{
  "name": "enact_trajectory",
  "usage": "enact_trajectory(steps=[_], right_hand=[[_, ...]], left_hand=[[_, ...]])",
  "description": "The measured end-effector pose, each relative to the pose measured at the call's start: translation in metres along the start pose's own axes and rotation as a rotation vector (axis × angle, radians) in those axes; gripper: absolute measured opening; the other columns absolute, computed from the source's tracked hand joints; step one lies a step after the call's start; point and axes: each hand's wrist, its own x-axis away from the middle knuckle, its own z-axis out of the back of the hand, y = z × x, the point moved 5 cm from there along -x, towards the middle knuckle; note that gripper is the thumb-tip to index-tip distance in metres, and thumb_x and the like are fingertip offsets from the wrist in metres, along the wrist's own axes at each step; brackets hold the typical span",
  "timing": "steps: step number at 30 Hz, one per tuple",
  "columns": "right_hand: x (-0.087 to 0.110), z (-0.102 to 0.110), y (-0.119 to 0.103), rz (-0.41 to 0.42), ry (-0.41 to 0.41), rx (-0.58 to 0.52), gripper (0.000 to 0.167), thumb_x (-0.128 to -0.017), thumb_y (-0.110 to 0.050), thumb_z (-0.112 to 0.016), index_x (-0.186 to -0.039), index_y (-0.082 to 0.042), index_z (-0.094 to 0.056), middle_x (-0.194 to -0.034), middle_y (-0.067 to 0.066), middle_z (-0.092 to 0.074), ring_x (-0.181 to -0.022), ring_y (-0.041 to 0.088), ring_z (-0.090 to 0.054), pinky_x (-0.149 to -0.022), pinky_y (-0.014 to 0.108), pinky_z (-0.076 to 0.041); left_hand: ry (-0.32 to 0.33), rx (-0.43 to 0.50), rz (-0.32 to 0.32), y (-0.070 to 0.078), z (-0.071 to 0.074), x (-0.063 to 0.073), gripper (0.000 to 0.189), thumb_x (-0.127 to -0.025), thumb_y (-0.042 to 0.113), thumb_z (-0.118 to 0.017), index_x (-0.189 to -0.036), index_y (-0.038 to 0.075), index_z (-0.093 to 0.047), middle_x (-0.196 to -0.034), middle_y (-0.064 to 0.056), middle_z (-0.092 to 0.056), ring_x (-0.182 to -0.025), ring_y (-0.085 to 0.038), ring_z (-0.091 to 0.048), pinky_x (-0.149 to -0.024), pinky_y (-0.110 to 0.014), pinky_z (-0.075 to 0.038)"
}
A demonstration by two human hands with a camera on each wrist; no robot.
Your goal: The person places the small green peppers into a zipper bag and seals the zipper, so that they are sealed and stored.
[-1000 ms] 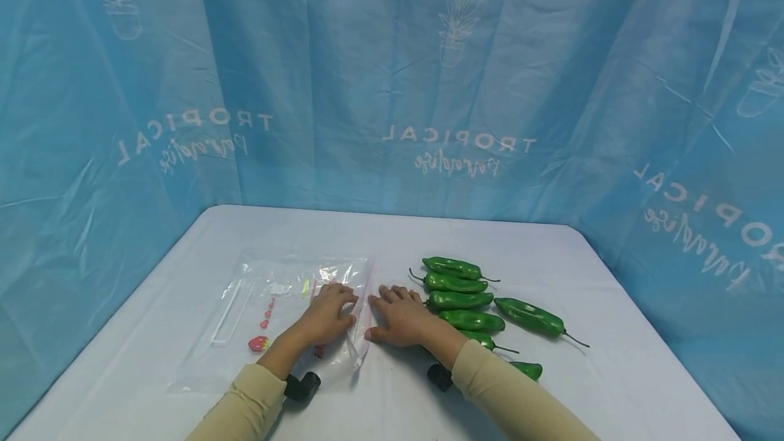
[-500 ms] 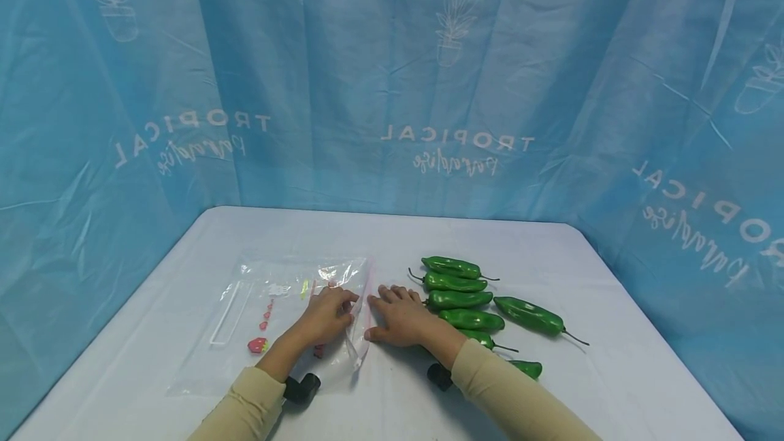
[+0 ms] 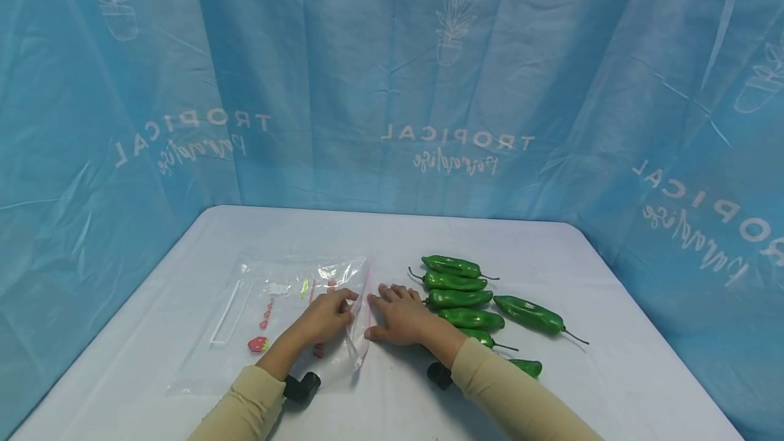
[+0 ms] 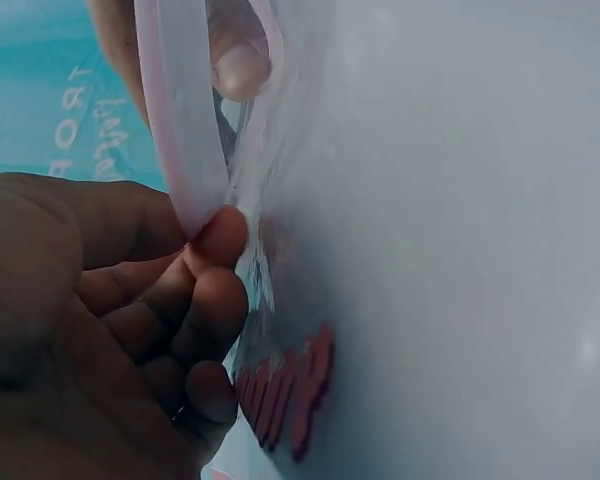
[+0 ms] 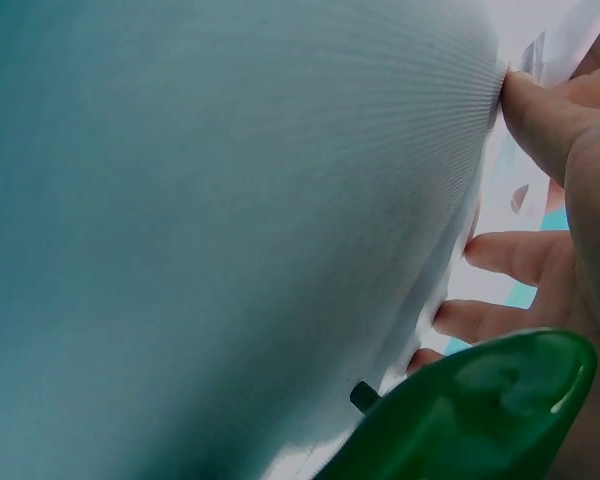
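Note:
A clear zip bag [image 3: 239,312] with pink edging and red printed figures lies flat on the white table, its mouth facing right. My left hand [image 3: 324,317] is at that mouth. The left wrist view shows its thumb and forefinger pinching the upper lip [image 4: 170,110] of the bag, lifted apart from the lower side. My right hand [image 3: 401,318] rests palm down beside the mouth, fingers spread, fingertips touching the bag's edge or the table. Several green chili peppers [image 3: 471,320] lie right of it. One pepper [image 5: 480,410] looms close below the hand in the right wrist view.
A single larger pepper [image 3: 531,316] lies apart on the right, its stem outward. Another pepper [image 3: 528,367] is partly hidden by the right sleeve [image 3: 514,393]. A blue printed curtain [image 3: 392,87] surrounds the back and sides of the white table [image 3: 294,226].
The left fingers shift slightly at the bag's mouth, still pinching its lip. The right hand and the peppers stay in place.

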Motion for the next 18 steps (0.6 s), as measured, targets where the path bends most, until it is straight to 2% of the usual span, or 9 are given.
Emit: enact_trajectory(steps=[6, 10, 18], right_hand=[[-0.0005, 0.0002, -0.0001, -0.005, -0.011, -0.002, 0.072, -0.086, -0.062, -0.05, -0.147, -0.026, -0.033, -0.156, 0.005, -0.027, -0.144, 0.032, -0.025, -0.113, 0.055, -0.023], [-0.0011, 0.0, 0.0, -0.013, -0.016, 0.005, 0.072, -0.087, -0.062, -0.05, -0.147, -0.026, -0.032, -0.156, 0.005, -0.026, -0.144, 0.031, -0.024, -0.112, 0.055, -0.024], [-0.0002, 0.0009, -0.0013, -0.01, -0.021, 0.005, 0.072, -0.086, -0.062, -0.05, -0.147, -0.026, -0.033, -0.156, 0.005, -0.027, -0.144, 0.031, -0.025, -0.112, 0.055, -0.024]], left_hand=[[-0.01, 0.114, 0.027, -0.0027, -0.0009, -0.0016, 0.038, -0.084, 0.003, -0.056, -0.122, 0.001, -0.057, -0.073, -0.001, -0.054, -0.06, -0.012, -0.046, -0.055, -0.025, -0.037], [0.012, 0.175, 0.035, -0.0028, 0.0006, -0.0014, 0.035, -0.087, 0.005, -0.056, -0.121, -0.001, -0.057, -0.072, -0.002, -0.055, -0.057, -0.012, -0.044, -0.05, -0.024, -0.037], [0.027, 0.211, 0.078, -0.0049, 0.0039, 0.0, 0.032, -0.089, 0.014, -0.06, -0.118, 0.0, -0.06, -0.074, -0.002, -0.057, -0.062, -0.011, -0.046, -0.055, -0.025, -0.038]])
